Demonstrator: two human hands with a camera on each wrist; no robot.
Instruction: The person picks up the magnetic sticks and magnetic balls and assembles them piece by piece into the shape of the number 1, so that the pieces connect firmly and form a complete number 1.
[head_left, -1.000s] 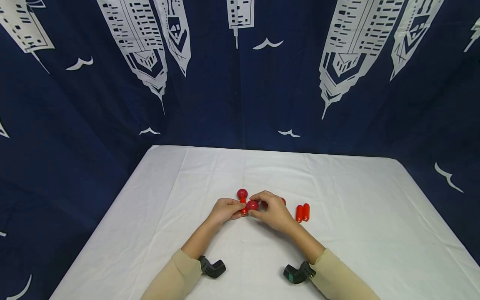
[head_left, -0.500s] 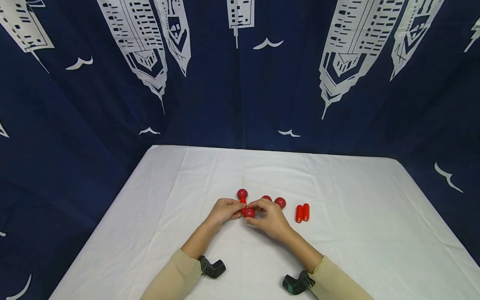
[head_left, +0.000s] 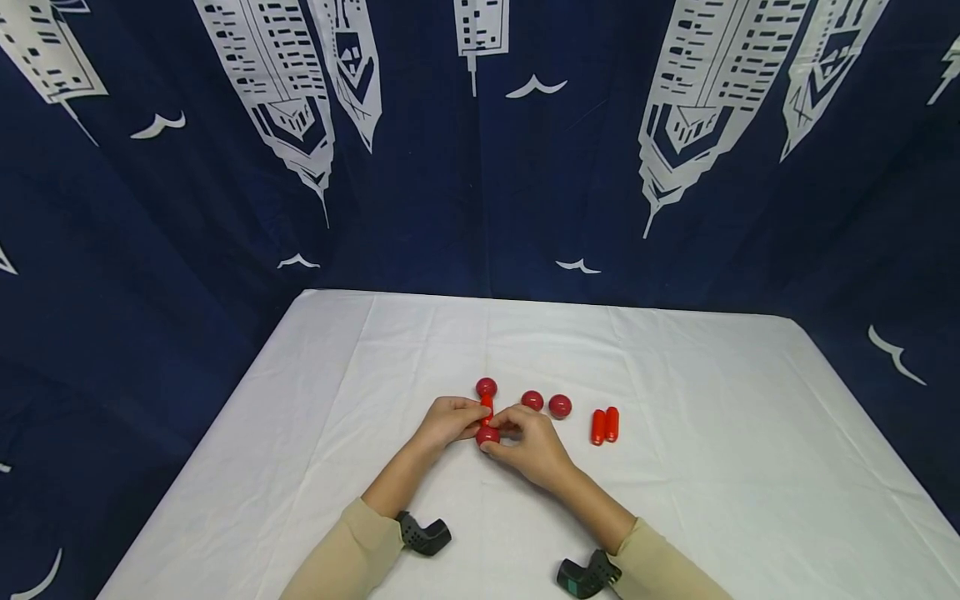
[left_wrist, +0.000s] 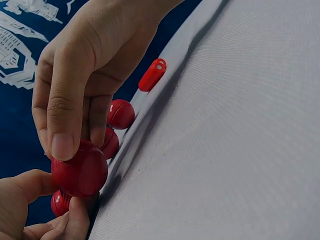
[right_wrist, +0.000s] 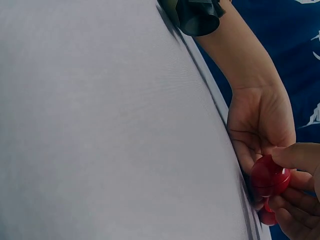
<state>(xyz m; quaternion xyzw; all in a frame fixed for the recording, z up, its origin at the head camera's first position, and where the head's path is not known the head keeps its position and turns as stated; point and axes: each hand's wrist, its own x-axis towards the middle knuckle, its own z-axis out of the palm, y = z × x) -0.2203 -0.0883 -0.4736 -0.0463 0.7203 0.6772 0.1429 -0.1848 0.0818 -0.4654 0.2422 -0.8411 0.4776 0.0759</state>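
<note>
A red rod (head_left: 487, 402) is pinched between the thumb and fingers of my left hand (head_left: 448, 419), with a red ball (head_left: 486, 387) at its far end. My right hand (head_left: 534, 446) grips a second red ball (head_left: 487, 437) at the rod's near end. In the left wrist view this near ball (left_wrist: 80, 170) sits under the right thumb, and the far ball (left_wrist: 60, 204) shows behind it. From the right wrist view the near ball (right_wrist: 270, 176) appears in line with the rod; fingers partly hide where they meet.
Two loose red balls, one nearer (head_left: 532, 401) and one farther right (head_left: 560, 407), lie beyond the right hand. Further right, two red rods (head_left: 605, 426) rest side by side on the white tablecloth (head_left: 712, 467). A dark blue patterned cloth (head_left: 450, 225) hangs behind the table.
My right hand has brought its ball left and towards me, from beside the rod to its near end. Both loose balls are now uncovered. My left hand has stayed put on the rod.
</note>
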